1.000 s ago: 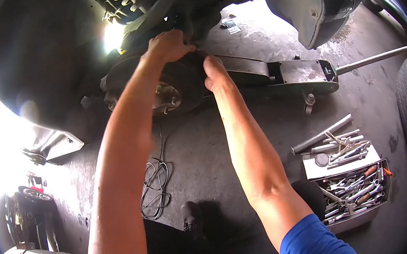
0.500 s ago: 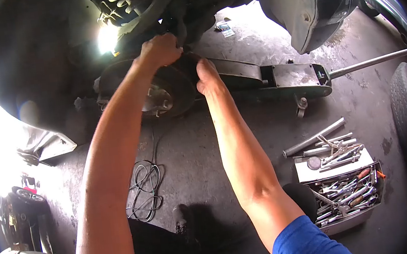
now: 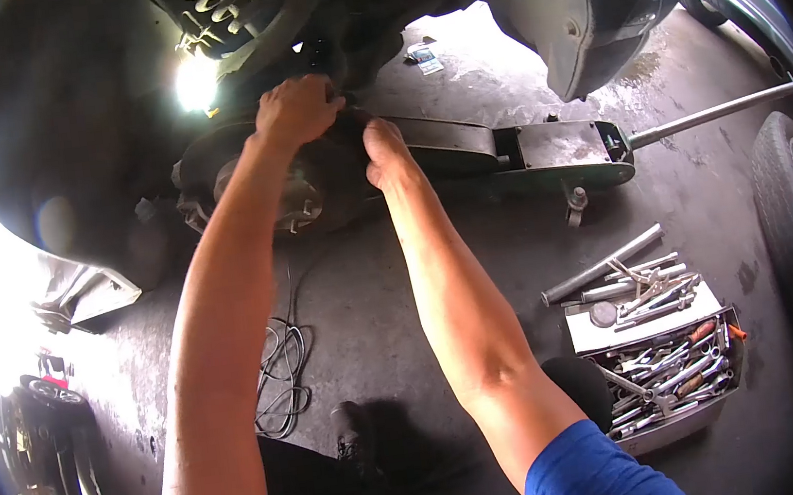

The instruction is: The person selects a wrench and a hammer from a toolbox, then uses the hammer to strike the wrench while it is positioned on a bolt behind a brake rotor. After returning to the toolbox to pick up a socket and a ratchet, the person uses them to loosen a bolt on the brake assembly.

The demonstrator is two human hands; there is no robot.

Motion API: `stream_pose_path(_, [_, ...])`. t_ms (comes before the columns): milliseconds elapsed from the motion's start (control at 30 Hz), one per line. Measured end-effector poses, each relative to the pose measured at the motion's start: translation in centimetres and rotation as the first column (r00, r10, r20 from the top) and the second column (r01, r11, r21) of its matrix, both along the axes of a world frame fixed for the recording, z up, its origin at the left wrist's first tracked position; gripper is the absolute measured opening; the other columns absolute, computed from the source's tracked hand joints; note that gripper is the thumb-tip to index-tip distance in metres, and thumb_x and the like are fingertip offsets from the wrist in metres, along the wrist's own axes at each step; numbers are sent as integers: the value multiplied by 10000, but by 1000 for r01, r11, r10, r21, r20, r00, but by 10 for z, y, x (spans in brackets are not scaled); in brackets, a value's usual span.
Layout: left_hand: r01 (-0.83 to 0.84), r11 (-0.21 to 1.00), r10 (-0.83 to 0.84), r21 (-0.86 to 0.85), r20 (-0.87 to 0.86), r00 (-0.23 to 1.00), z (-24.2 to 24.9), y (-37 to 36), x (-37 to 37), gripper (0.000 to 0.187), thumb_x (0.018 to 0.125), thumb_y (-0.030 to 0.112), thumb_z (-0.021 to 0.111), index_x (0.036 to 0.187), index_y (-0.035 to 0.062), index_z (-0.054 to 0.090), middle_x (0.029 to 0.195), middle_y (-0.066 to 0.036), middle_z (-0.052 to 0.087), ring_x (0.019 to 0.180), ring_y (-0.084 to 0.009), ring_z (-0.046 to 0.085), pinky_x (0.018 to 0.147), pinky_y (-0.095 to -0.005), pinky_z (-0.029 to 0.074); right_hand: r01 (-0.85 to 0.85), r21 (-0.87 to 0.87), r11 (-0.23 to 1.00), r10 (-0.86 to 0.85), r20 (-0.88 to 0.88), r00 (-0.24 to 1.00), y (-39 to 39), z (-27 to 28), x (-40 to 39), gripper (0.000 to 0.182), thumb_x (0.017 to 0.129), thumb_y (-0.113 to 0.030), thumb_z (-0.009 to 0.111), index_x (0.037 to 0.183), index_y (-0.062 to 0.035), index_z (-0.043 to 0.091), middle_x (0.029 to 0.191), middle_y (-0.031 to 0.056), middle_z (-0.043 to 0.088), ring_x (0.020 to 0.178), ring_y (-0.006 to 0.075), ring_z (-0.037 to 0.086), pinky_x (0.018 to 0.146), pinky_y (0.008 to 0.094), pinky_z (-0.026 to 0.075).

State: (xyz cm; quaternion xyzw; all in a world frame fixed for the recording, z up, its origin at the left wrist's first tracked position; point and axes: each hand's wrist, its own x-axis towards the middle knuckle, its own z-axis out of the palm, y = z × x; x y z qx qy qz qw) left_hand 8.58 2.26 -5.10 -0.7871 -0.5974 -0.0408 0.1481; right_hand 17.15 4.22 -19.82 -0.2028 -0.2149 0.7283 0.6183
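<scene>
Under a raised car, my left hand (image 3: 296,110) is closed, its fingers curled at a dark suspension part. What lies inside the grip is lost in shadow. Lower and to the right, my right hand (image 3: 387,151) bends around something dark beside the wheel hub (image 3: 298,200); its fingertips are mostly hidden. The hub sits below my left hand, partly behind my left forearm. Above it are a pale coil spring (image 3: 214,2) and a bright work lamp (image 3: 197,82). A floor jack (image 3: 561,145) reaches under the car just right of my right hand.
A box of wrenches (image 3: 671,382) stands at the lower right, with more tools and a metal pipe (image 3: 602,265) behind it. A tire (image 3: 788,203) stands at the right edge. A coiled cable (image 3: 282,378) lies on the floor near my shoe (image 3: 349,427).
The view has shifted slightly, so most things appear a little further left. Both hands stay at the same dark parts, with the left wrist slightly turned.
</scene>
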Motion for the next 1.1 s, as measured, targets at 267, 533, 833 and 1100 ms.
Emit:
stream_pose_path(267, [-38,999,39,17,-62,997,-6,6,-1,345,926,339,648,1180,107,682,1136,-162,719,1145,-370,650,979,-473,502,33,-12,999,-33,23,999,4,-4,-5,346,995,-290,562,1185,-24,675,1121,153,710,1000,263,695,888,424,574])
stream_pose_path(533, [60,997,-64,-44,-115,991,2,3,-5,370,960,327,589,1238,86,628,1153,-235,695,1147,-399,643,976,-503,496,21,-22,1000,-20,39,999,1,-1,-3,363,991,-315,593,1182,-18,676,1107,140,716,981,265,690,919,426,548])
stream_pose_path(833, [128,979,-142,-157,-83,986,9,-4,-1,404,933,312,599,1241,51,621,1189,-220,694,1171,-388,640,978,-504,506,-55,56,997,48,110,993,21,-23,-8,485,1034,-341,488,1410,-40,547,1437,190,540,1329,300,485,1121,474,344])
stream_pose_path(1100, [-28,989,-7,-147,-233,973,14,3,11,360,921,303,610,1182,60,659,1190,-207,699,1166,-380,646,979,-505,510,-71,74,995,65,77,995,17,-21,-5,496,1033,-374,507,1406,-50,554,1437,157,555,1323,306,497,1131,481,335])
